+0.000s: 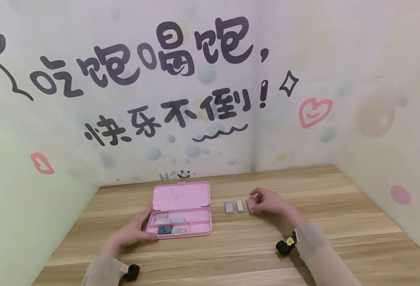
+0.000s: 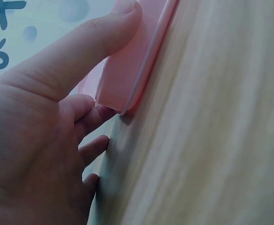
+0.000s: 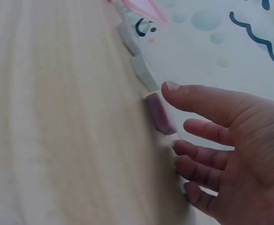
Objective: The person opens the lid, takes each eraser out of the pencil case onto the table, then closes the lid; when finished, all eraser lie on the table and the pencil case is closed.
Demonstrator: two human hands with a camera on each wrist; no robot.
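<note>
A pink pencil case (image 1: 200,227) lies with its lid (image 1: 181,196) raised towards the wall. My left hand (image 1: 132,231) grips its left end, thumb at the front and fingers round the back corner. Inside the compartments are a dark block (image 1: 165,229), a pale blue block (image 1: 178,220) and other pale blocks. Right of the case, a lilac block (image 1: 229,207), a white block (image 1: 240,205) and a pink block (image 3: 159,114) stand in a row. My right hand (image 3: 242,145) is beside the pink block, thumb and fingers spread apart with nothing pinched between them.
The wood-grain table (image 1: 231,254) meets a printed wall sheet (image 1: 210,159) at its back edge. Side walls flank it. A small black camera (image 1: 132,272) sits at my left wrist and another black camera (image 1: 285,247) at my right.
</note>
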